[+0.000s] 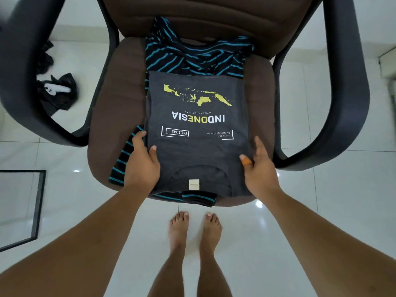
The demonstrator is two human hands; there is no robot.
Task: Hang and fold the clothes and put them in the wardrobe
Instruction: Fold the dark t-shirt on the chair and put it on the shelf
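A folded grey T-shirt (196, 133) lay on a striped shirt (192, 58) on the brown chair (260, 99). The left hand (142, 161) and right hand (260, 166) each had a holding grip on its near edges, thumbs on top.

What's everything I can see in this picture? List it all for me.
grey T-shirt: one, dark grey with yellow map and "INDONESIA" print, folded on the chair seat atop the striped shirt
striped shirt: one, black with teal stripes, spread on the seat under the T-shirt
chair: one, brown cushion, black armrests, on the floor
black bundle: one, black with a white item on it, on the floor at left
floor: white glossy tiles
left hand: one, grips the T-shirt's left edge
right hand: one, orange band on thumb, grips the T-shirt's right edge
feet: two, bare, on the floor
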